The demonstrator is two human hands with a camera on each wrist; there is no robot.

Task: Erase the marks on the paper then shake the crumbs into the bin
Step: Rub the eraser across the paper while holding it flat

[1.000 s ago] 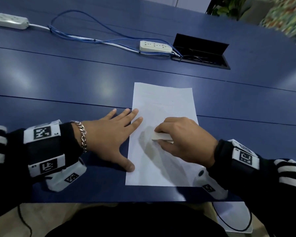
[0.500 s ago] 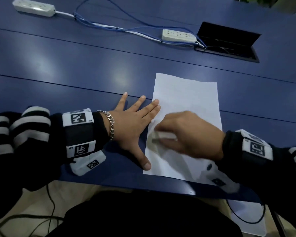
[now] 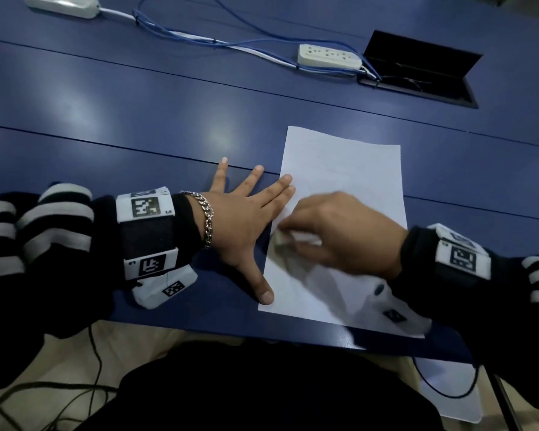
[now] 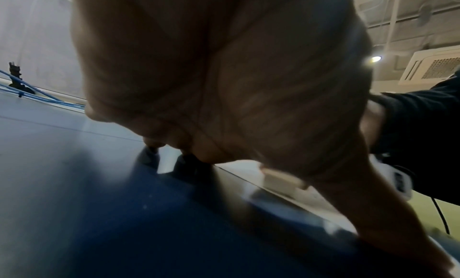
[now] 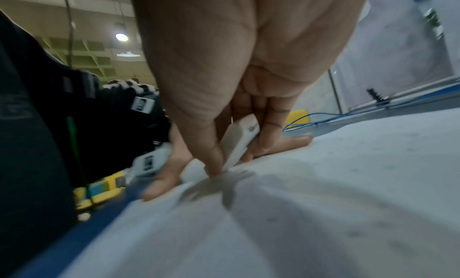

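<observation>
A white sheet of paper (image 3: pixel 349 181) lies on the blue table (image 3: pixel 137 119) near its front edge. My left hand (image 3: pixel 246 219) lies flat and spread at the sheet's left edge, with fingertips and thumb on the paper. My right hand (image 3: pixel 339 234) pinches a white eraser (image 3: pixel 282 239) between thumb and fingers and presses its end onto the paper close to the left edge. In the right wrist view the eraser (image 5: pixel 239 142) stands tilted on the paper (image 5: pixel 323 203). The left wrist view shows the eraser (image 4: pixel 281 179) past my left hand (image 4: pixel 211 75). Marks on the sheet are too faint to make out.
Two white power strips (image 3: pixel 329 56) (image 3: pixel 59 4) joined by blue cables (image 3: pixel 199 35) lie at the back of the table. An open black cable hatch (image 3: pixel 417 70) sits at the back right. A white object (image 3: pixel 448 390) on the floor shows below the table's front right edge.
My right hand has slid the eraser leftward across the paper toward its left edge. The head view has shifted. My left hand stays flat on the sheet's edge.
</observation>
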